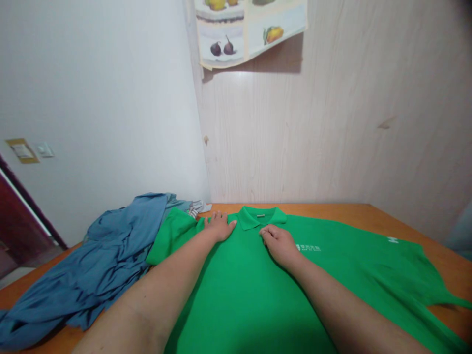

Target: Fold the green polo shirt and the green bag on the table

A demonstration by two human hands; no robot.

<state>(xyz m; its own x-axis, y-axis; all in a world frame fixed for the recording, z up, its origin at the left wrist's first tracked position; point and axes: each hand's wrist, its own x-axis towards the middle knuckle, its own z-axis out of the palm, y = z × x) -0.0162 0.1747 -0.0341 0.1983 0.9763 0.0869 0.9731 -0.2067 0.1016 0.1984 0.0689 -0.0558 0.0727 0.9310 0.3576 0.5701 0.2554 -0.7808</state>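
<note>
A green polo shirt [243, 300] lies spread front side up, its collar toward the wall and white lettering on the chest. My left hand [220, 227] rests flat on the shirt's shoulder beside the collar, fingers spread. At the neck opening, just under the collar [250, 220], my right hand [278, 243] is closed, its thumb and fingers pinching the front placket. The fingers hide the exact spot they grip. To the right, the sleeve with a white mark lies stretched out; the left-side sleeve is bunched up.
A crumpled heap of blue-grey clothing [106, 250] lies on the left of the orange-brown table [332, 210], touching the green sleeve. A pale wall [254, 147] stands behind the table. A sheet of fruit pictures [254, 29] hangs on it. At far left are a light switch [44, 149] and a dark red door [18, 211].
</note>
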